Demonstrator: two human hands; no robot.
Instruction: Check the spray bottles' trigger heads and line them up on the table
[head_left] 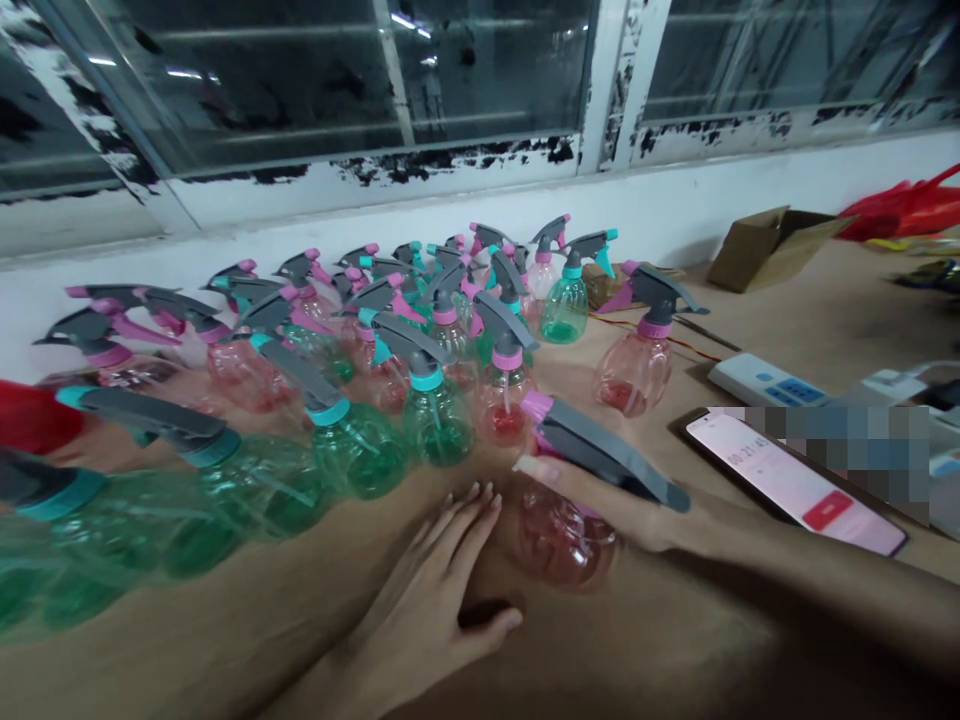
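Tabletop [225,650], brown and smooth, meets a white wall [682,205] under dark windows [300,80] with flaking frames. On it, a lit phone [795,480] lies near a white power strip [769,380]; beyond the phone sit an open cardboard box [765,250] and red plastic [911,208], and left of it stand rows of green and pink spray bottles [439,425]. Also left of the phone, the nearest pink bottle [566,535] has its neck grasped by the fingers of the right hand [622,500], beneath the grey trigger head [592,450]. The left hand [427,600], farther left of the phone, is released, fingers extended just beside that bottle.
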